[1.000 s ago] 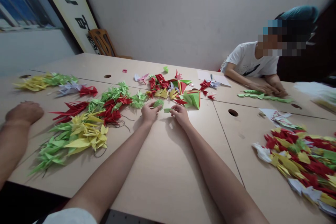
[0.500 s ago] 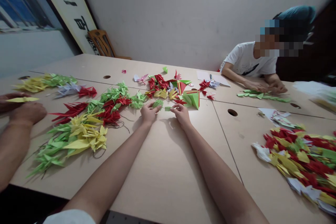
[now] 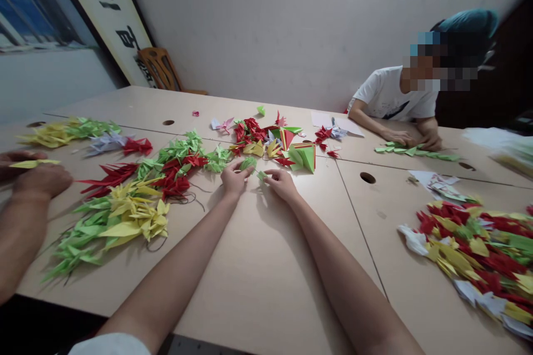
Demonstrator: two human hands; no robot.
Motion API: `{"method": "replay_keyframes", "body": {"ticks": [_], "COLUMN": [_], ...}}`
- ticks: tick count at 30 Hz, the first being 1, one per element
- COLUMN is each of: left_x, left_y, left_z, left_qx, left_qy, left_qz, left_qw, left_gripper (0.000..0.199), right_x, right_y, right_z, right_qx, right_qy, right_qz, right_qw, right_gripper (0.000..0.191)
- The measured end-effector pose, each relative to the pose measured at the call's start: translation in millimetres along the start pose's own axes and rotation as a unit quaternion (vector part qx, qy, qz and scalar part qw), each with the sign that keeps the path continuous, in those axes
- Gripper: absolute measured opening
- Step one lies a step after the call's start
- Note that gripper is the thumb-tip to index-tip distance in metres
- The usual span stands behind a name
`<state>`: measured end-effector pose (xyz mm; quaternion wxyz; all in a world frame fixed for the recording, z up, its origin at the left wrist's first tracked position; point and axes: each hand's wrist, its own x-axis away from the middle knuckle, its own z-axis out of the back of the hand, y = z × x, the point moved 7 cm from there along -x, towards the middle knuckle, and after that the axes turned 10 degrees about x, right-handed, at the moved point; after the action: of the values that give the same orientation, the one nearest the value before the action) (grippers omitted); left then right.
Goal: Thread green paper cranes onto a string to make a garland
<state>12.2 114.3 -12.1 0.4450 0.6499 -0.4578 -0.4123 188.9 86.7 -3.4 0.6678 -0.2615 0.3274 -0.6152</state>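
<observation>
In the middle of the table, my left hand [image 3: 234, 178] is closed with thumb and fingers around a small rounded green bundle [image 3: 249, 163], ridged like wound thread or folded paper; which, I cannot tell. Just to its right, my right hand [image 3: 282, 182] pinches a small flat green piece [image 3: 261, 175] by its edge. A narrow gap separates the two hands. Beyond them are a green origami crane cluster [image 3: 219, 158], red folded cranes [image 3: 250, 132] and a fanned stack of green and red paper [image 3: 303, 156].
Piled yellow and green cranes [image 3: 135, 211] lie left of my arms, with dark strings. A co-worker's hands [image 3: 39, 175] hold a yellow folded paper [image 3: 35, 164]. Across the table, another person [image 3: 395, 97] handles a green paper strip [image 3: 416, 151]. A multicoloured crane heap [image 3: 483, 258] fills the right.
The small green piece in my right hand has tilted and shifted slightly left and down. The hand has turned a little; my left hand stays nearly in place.
</observation>
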Motion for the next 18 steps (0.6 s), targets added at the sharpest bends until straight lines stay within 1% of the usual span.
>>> {"method": "replay_keyframes", "body": {"ticks": [3,5,10,14,18], "left_x": [0.2,0.7,2.7,4.2,5.8], "left_y": [1.1,1.4,4.2,6.9,5.5], "left_z": [-0.7,-0.7,-1.8,-2.9,-4.7], "left_qx": [0.000,0.001,-0.001,-0.006,-0.011], "left_qy": [-0.005,-0.003,-0.001,-0.004,-0.015], "left_qz": [-0.009,-0.005,0.010,0.013,0.032], "left_qw": [1.000,1.000,1.000,1.000,0.999], "left_gripper": [0.043,0.043,0.045,0.046,0.049], "right_x": [0.8,1.0,0.6,1.2,3.0], "right_y": [-1.8,-1.0,0.0,-0.9,-0.6], "right_z": [-1.1,-0.2,-0.8,2.3,7.0], "right_qx": [0.025,0.014,-0.069,-0.097,-0.134], "right_qy": [-0.004,0.004,0.009,0.048,0.078], "right_qz": [0.009,0.012,0.026,0.031,0.035], "right_qw": [1.000,1.000,0.997,0.994,0.987], "right_gripper": [0.024,0.020,0.029,0.037,0.038]}}
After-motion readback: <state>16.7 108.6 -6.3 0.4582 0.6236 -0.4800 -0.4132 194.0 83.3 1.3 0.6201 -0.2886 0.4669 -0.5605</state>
